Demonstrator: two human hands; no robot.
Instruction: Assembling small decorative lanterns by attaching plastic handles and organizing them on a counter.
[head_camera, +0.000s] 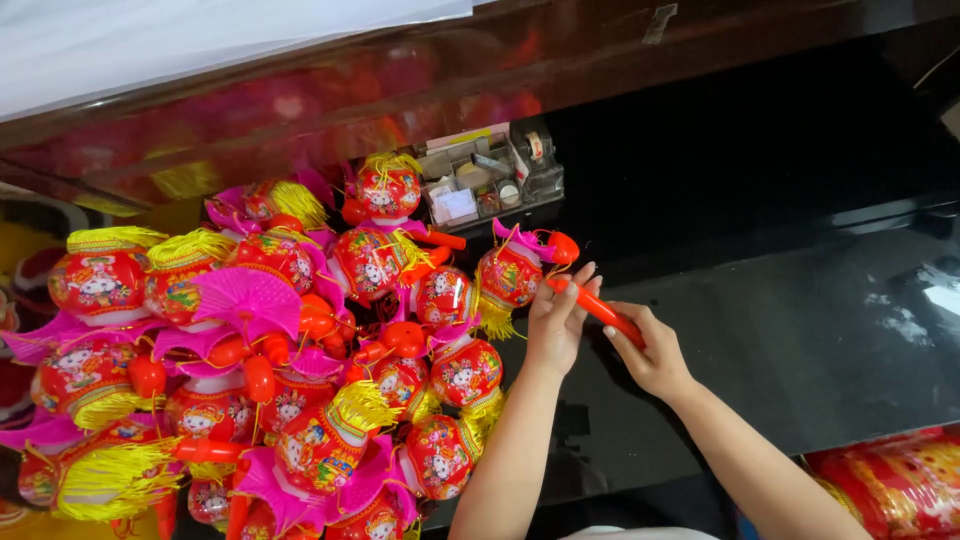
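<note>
orange handle (598, 307) slants down-right

Both hands grip one orange lantern stick (598, 308): the left hand (556, 325) near its lantern end, the right hand (648, 352) at the other. Its red lantern (508, 277) hangs beside a heap of lanterns (260, 350) covering the dark surface's (800, 340) left part.

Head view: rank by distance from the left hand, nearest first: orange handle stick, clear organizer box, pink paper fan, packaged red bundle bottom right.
1. Orange handle stick: held in the left hand, to its right.
2. Clear organizer box: up and slightly left.
3. Pink paper fan and packaged red bundle: too close to call, far left and lower right.
</note>
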